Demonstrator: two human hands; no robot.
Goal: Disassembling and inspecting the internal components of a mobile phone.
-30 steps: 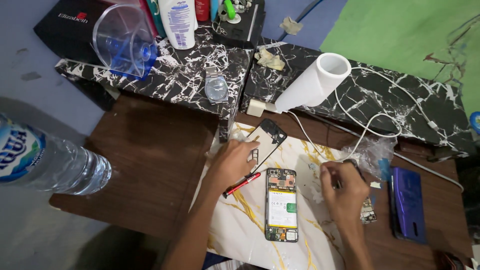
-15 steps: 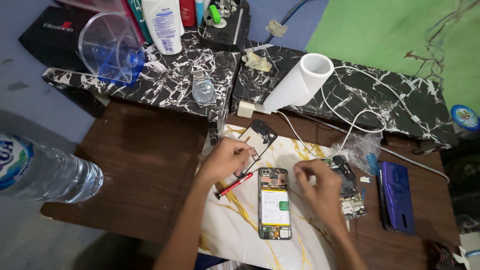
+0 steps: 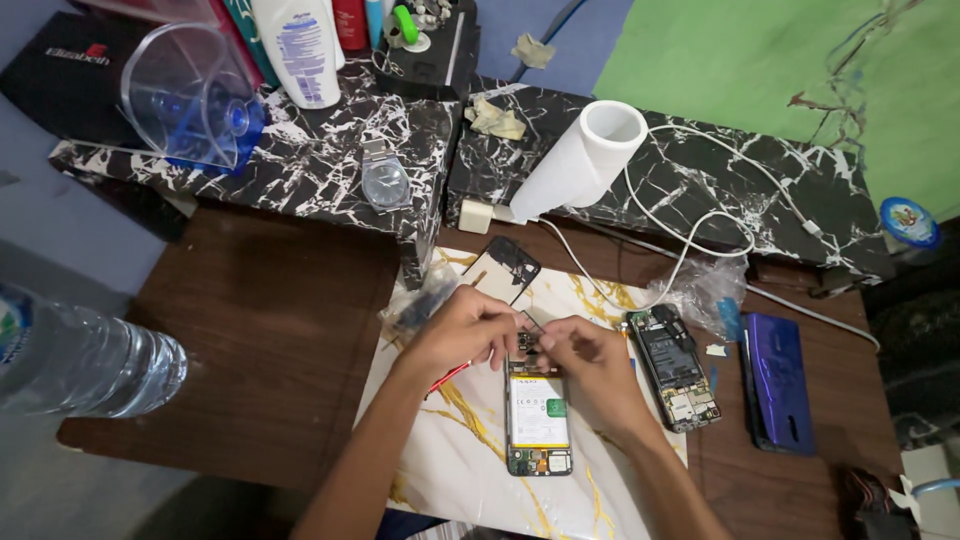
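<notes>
A dark wooden desk (image 3: pixel 250 330) carries a white mat with gold veins (image 3: pixel 450 470). On the mat lies an opened phone (image 3: pixel 537 420), back off, battery showing. Both hands meet over its top end: the left hand (image 3: pixel 462 330) has its fingers pinched narrow, a red-handled tool (image 3: pixel 450 377) poking out beneath; the right hand (image 3: pixel 590 362) also pinches at something too small to make out. Work this fine wants wrists resting on the mat and gentle pressure, I'd say.
</notes>
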